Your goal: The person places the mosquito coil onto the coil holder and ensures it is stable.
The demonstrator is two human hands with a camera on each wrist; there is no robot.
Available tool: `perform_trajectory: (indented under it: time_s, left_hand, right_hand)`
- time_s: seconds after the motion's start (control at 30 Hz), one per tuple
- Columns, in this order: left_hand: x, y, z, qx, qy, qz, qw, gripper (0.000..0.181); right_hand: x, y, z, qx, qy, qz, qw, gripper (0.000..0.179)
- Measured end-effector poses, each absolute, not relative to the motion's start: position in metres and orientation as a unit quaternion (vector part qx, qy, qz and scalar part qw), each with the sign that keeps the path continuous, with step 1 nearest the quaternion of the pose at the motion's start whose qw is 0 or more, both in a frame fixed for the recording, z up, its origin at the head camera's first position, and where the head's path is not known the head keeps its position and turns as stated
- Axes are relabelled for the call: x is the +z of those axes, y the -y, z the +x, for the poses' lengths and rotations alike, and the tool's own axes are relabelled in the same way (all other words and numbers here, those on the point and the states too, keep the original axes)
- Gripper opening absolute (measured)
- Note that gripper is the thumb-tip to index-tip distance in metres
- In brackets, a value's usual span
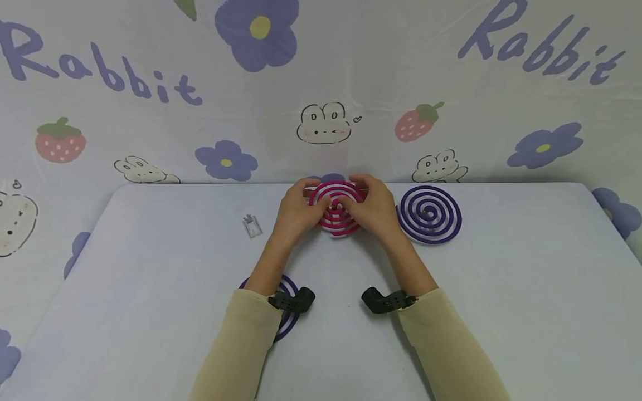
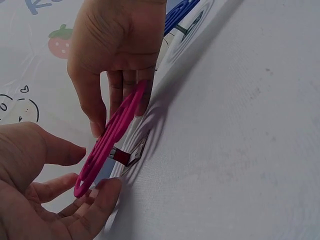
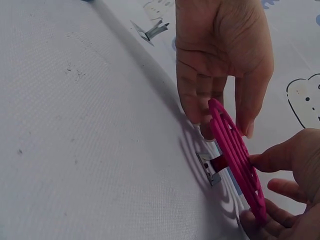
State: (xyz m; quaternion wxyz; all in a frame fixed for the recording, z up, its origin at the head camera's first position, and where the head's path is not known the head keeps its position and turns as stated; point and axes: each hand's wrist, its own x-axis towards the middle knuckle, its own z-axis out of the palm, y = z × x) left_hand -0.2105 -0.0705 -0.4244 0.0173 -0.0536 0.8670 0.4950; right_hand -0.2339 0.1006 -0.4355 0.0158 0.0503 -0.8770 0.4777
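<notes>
A pink mosquito coil (image 2: 102, 150) is between both hands near the table's far edge. My left hand (image 1: 297, 213) pinches its left side, thumb on top near the middle and fingers at the rim. On the opposite side my right hand (image 1: 376, 211) does the same, its thumb also close to the coil's centre. Under the coil, a small metal stand (image 3: 207, 167) with an upright red tab meets its middle; the stand's flat base is at the tabletop.
To the right, a dark blue coil (image 1: 428, 212) sits raised on a stand. Another dark blue coil (image 1: 287, 332) lies partly hidden beneath my left forearm. A loose metal stand (image 1: 252, 226) is left of my left hand. Behind the white table (image 1: 526, 289) hangs a printed cloth (image 1: 381, 67).
</notes>
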Motion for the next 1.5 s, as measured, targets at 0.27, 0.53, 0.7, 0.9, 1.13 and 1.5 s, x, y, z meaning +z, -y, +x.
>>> perform_trajectory:
  time_s: [0.27, 0.53, 0.7, 0.9, 1.13, 1.5]
  left_hand:
    - [-0.422, 0.071, -0.211, 0.497, -0.866, -0.055, 0.018, 0.050]
    - [-0.422, 0.077, -0.212, 0.486, -0.874, -0.016, 0.005, 0.049]
    - [-0.420, 0.081, -0.210, 0.463, -0.886, 0.001, -0.001, 0.048]
    - [-0.413, 0.085, -0.209, 0.434, -0.901, 0.016, -0.003, 0.051]
    - [-0.408, 0.092, -0.206, 0.388, -0.921, 0.035, -0.011, 0.056]
    - [-0.403, 0.103, -0.185, 0.362, -0.931, 0.050, 0.011, 0.061]
  right_hand:
    - [-0.430, -0.102, -0.232, 0.485, 0.872, 0.063, 0.027, 0.052]
    - [-0.426, -0.104, -0.232, 0.469, 0.880, 0.073, 0.025, 0.048]
    - [-0.426, -0.108, -0.232, 0.450, 0.888, 0.091, 0.023, 0.047]
    - [-0.421, -0.114, -0.232, 0.433, 0.893, 0.123, 0.026, 0.051]
    - [-0.417, -0.121, -0.232, 0.405, 0.899, 0.168, 0.023, 0.054]
    - [-0.411, -0.127, -0.217, 0.401, 0.899, 0.173, 0.024, 0.051]
